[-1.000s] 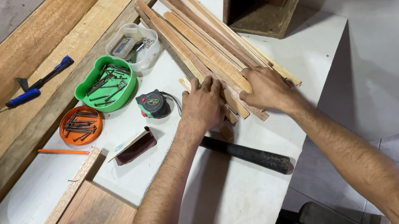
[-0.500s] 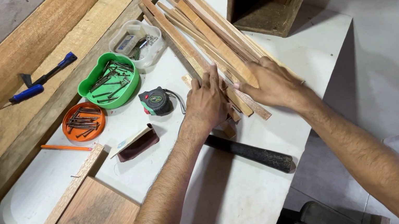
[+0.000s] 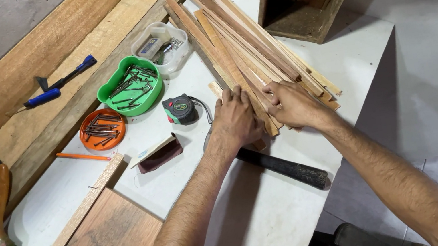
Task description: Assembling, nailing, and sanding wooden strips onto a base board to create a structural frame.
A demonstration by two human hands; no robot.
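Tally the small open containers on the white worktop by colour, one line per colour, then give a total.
Green container of nails: 1
Orange dish of nails: 1
Clear plastic tub of small parts: 1
Total: 3

Reddish-brown wooden strips (image 3: 245, 49), green tray (image 3: 130, 90), orange dish (image 3: 102, 129), black-handled hammer (image 3: 286, 168), white table (image 3: 279, 218).

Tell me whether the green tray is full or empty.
Partly full. The green tray holds a loose scatter of dark nails across its bottom, with green floor showing between them; it sits on the white table beside the orange dish.
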